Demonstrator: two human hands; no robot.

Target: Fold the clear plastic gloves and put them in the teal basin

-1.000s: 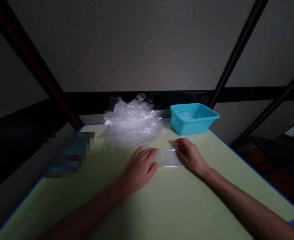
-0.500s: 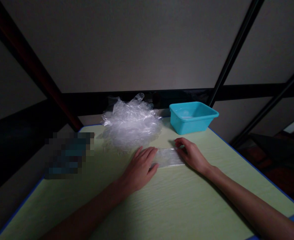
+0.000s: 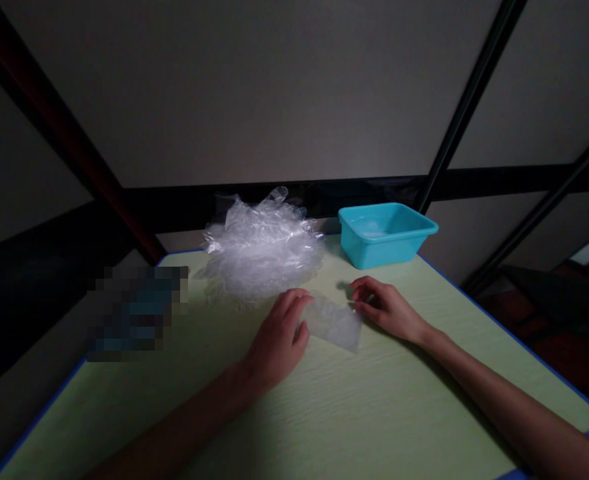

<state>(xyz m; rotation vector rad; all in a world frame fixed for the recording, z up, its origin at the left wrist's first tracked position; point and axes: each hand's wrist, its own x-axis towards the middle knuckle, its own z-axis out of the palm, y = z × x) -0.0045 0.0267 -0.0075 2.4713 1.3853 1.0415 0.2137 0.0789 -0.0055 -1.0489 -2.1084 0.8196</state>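
A piece of clear thin plastic film (image 3: 335,325), likely a folded disposable glove, sits slanted between my hands over the table. My left hand (image 3: 280,337) grips its left end, fingers bent over the far edge and thumb at the near side. Close to its right corner is my right hand (image 3: 387,310), fingers loosely curled and thumb apart from them; it does not appear to hold anything. Behind my left hand rises a large heap of crinkled clear plastic gloves (image 3: 264,247). A turquoise plastic basin (image 3: 381,250) stands beyond my right hand, something pale inside it.
The light green table (image 3: 374,413) has a blue edge. A blurred-out dark object (image 3: 139,313) lies at its left side. A pale panelled wall (image 3: 274,93) with dark strips rises right behind the table.
The plastic film lay flat and straight between both hands; now it looks shorter and turned, its right end nearer me. My left fingers have closed on it, and my right hand has come off it.
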